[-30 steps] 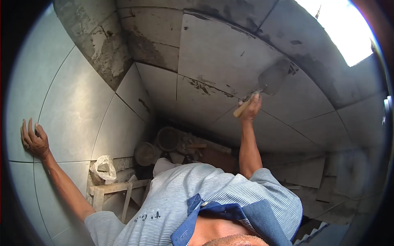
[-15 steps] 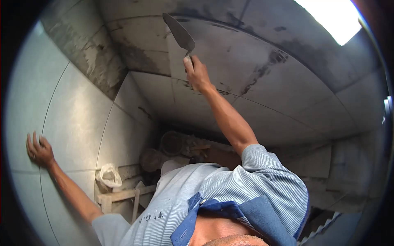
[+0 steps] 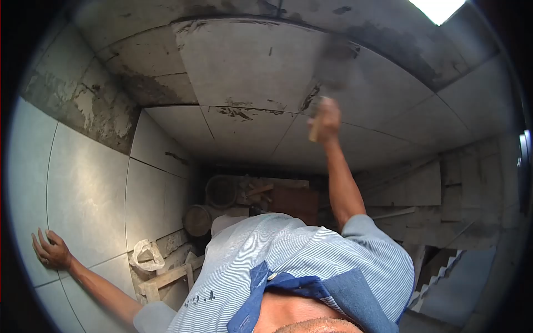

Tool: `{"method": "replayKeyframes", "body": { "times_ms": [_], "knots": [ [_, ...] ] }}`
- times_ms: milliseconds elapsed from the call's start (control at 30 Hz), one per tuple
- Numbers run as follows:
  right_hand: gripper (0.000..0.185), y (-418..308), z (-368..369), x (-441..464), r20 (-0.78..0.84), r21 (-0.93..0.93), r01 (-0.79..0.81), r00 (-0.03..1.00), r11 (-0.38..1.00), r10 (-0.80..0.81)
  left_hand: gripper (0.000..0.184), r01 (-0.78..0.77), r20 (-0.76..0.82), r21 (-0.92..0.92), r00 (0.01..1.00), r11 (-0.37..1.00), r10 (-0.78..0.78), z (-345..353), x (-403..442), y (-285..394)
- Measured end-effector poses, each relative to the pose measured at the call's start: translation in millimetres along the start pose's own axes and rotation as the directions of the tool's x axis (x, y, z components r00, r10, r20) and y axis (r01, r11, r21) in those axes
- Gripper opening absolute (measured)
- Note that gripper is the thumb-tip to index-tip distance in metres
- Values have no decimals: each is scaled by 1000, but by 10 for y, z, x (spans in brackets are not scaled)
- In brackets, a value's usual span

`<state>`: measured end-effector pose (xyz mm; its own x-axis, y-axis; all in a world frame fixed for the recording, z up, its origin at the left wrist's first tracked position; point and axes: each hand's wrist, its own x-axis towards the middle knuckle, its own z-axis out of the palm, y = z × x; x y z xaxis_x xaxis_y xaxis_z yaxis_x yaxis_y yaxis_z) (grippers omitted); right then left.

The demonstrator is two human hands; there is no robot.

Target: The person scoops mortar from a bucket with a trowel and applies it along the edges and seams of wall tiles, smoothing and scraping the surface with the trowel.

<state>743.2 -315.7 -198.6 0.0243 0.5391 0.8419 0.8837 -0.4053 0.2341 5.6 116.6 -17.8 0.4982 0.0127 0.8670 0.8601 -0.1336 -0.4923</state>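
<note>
My right hand (image 3: 326,120) is wrapped round the wooden handle of a trowel (image 3: 335,64). The blade is smeared by motion and lies over the tiled wall (image 3: 244,64), near a joint with dark mortar smears (image 3: 310,97). More dark mortar (image 3: 236,113) marks the horizontal joint left of it. At the far left, my left hand (image 3: 53,251) rests on the light wall tiles (image 3: 86,180), its fingers apart and holding nothing.
Round buckets (image 3: 221,191) stand in the corner beside wood scraps (image 3: 260,190). A whitish bag (image 3: 147,256) lies above a wooden frame (image 3: 166,277) at lower left. Bare rough wall (image 3: 105,105) shows at upper left. A bright opening (image 3: 438,8) is at upper right.
The trowel swung left to the tile's upper left, then came back right. My left hand stays against the left tiles, while the whole view has shifted and turned.
</note>
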Motion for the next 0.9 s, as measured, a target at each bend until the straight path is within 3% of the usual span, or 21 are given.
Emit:
{"method": "replayKeyframes", "body": {
  "times_ms": [33,67,133,167,233,333,467,533,600,633,700,733,800,833,900],
  "knots": [
    [55,19,-219,-12,152,572,-581,769,579,621,20,3,30,27,1000,1000,-4,8,-17,-12],
    [48,3,-374,8,611,689,-643,269,-333,745,21,5,60,59,998,998,-8,-4,-26,-39],
    [41,18,-477,61,640,670,-589,149,-452,754,21,-18,53,44,998,999,16,42,-67,-109],
    [41,-7,-413,11,653,666,-590,166,-456,739,22,-28,41,23,999,999,27,92,-111,-167],
    [39,-67,-226,-27,665,611,-706,212,-358,716,22,-26,55,28,998,999,25,54,-85,-131],
    [40,-549,37,360,710,569,-745,230,-350,665,22,-24,49,3,999,1000,24,-2,-20,-60],
    [42,-1174,296,1103,733,609,-779,481,-149,480,23,-29,36,-48,999,998,31,-70,51,4],
    [43,-1375,401,1492,756,553,-833,507,11,414,24,-35,35,-59,999,998,37,-64,70,12],
    [44,-1359,597,1743,618,495,-669,719,554,316,22,-48,42,-45,998,998,49,-45,18,-41],
    [44,-1300,638,1855,637,487,-678,707,550,308,22,-57,62,-50,996,997,60,-24,-6,-79],
    [43,-1099,626,1888,799,339,-510,600,790,44,23,-88,63,-9,994,996,89,24,-60,-142],
    [43,-1051,614,1782,813,332,-511,581,793,34,23,-91,87,-21,992,996,93,73,-80,-193],
    [38,-956,636,1567,899,171,-282,437,944,-32,13,-167,22,50,986,985,166,139,-123,-328],
    [38,-872,714,1374,901,173,-275,433,946,-38,13,-164,31,49,986,985,162,124,-168,-328],
    [35,-633,933,783,908,174,-103,401,979,-119,18,-16,142,-60,990,998,25,121,-225,-265]
  ]
}}
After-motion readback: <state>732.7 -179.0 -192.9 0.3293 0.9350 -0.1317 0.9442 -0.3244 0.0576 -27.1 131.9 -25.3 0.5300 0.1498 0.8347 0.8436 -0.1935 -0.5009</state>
